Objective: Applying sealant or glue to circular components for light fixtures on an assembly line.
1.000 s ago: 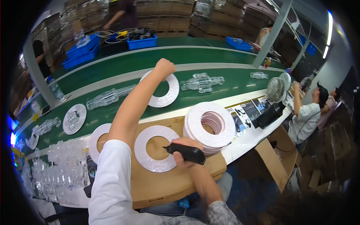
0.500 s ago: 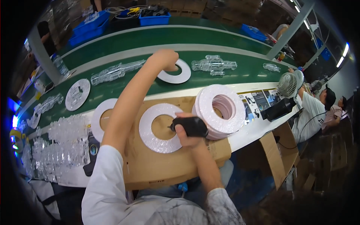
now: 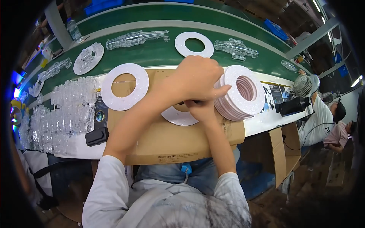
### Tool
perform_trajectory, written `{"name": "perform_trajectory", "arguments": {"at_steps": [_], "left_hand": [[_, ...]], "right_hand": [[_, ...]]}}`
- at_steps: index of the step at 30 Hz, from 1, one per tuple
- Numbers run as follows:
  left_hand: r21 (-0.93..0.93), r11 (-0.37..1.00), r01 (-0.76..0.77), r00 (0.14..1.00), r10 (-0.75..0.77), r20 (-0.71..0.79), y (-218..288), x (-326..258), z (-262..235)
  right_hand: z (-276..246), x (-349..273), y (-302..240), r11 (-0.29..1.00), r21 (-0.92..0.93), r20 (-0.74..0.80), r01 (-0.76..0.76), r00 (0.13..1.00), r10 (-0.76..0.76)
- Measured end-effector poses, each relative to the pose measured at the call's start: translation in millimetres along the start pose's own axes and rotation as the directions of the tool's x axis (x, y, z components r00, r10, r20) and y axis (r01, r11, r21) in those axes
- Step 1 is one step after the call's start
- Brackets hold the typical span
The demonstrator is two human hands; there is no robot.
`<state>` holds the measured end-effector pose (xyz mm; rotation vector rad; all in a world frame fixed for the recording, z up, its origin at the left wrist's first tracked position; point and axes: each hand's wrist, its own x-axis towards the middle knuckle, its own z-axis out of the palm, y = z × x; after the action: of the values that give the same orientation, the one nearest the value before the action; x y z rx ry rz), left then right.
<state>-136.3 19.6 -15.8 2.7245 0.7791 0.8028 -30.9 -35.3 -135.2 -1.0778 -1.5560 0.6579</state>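
My left hand (image 3: pixel 199 78) is over the cardboard, crossing above my right hand, its thumb out beside the stack of thick white rings (image 3: pixel 237 89). Its other fingers curl down out of sight. My right hand (image 3: pixel 202 111) is closed round a black handheld tool (image 3: pixel 196 101), mostly covered by the left hand. Under both hands lies a flat white glittery ring (image 3: pixel 178 117) on the brown cardboard sheet (image 3: pixel 178 138). Another white ring (image 3: pixel 141 85) rests at the cardboard's left side. A third ring (image 3: pixel 183 40) lies on the green belt.
Clear plastic parts (image 3: pixel 68 117) are heaped on the left. More clear parts (image 3: pixel 131 40) lie along the green belt (image 3: pixel 152 59). A black block-shaped thing (image 3: pixel 97 136) sits near the heap. On the right are a black cylinder (image 3: pixel 292 107), a small fan (image 3: pixel 303 85), an open carton (image 3: pixel 279 157) and co-workers (image 3: pixel 317 121).
My left hand has come back from the ring on the belt, leaving it there, and now lies over my right hand. The view has shifted. The tool is now largely hidden.
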Motion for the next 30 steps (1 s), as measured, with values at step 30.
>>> {"name": "perform_trajectory", "arguments": {"at_steps": [30], "left_hand": [[0.149,0.986,-0.080,0.961,0.116,-0.253,-23.7,-11.5,39.2]], "right_hand": [[16.2,4.0,12.3,0.998,-0.009,0.018,0.055,0.998,-0.055]]}}
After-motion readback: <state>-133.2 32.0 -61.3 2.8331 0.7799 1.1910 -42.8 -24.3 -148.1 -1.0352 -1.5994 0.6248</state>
